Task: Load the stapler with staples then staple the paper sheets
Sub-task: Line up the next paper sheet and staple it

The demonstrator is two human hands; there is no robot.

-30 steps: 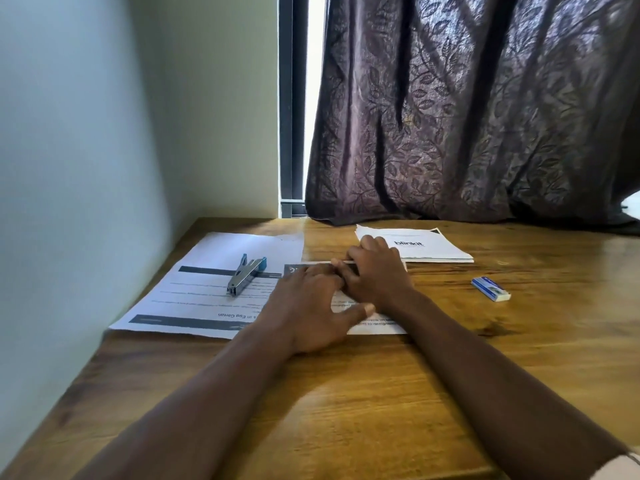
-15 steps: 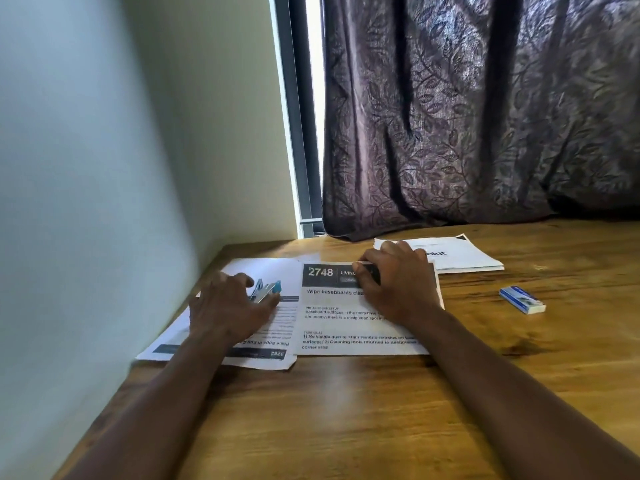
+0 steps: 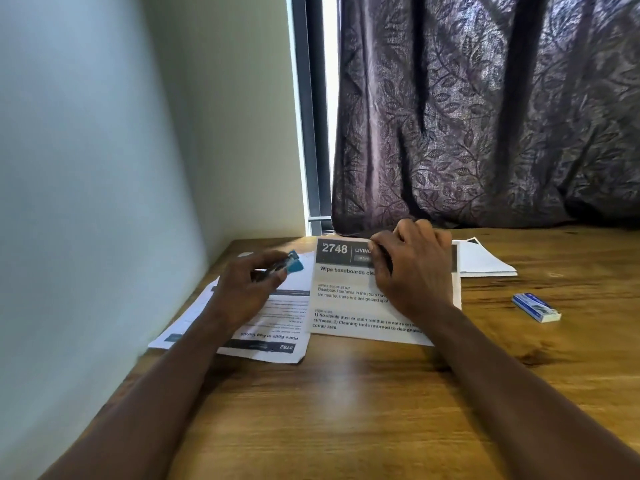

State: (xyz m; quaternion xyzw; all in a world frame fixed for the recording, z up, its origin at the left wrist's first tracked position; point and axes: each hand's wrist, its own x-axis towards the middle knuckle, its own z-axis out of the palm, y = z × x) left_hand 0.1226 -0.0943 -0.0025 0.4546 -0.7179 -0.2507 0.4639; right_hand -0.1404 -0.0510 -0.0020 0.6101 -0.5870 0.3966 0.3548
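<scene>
My left hand [image 3: 249, 289] is closed around a small blue and metal stapler [image 3: 289, 264], lifted just above the printed sheets at the left [image 3: 277, 327]. My right hand [image 3: 412, 271] lies on a printed sheet headed 2748 [image 3: 346, 299], fingers pinching its top edge near the middle. A small blue and white staple box [image 3: 536, 307] rests on the wooden table [image 3: 346, 410] to the right, apart from both hands.
Another stack of white paper [image 3: 485, 261] lies at the back right of the sheets. A wall runs close along the table's left side, and a dark patterned curtain [image 3: 485, 116] hangs behind the table.
My left hand moved left off the 2748 sheet, took hold of the stapler and raised it off the papers. My right hand stayed on that sheet. The view tilted.
</scene>
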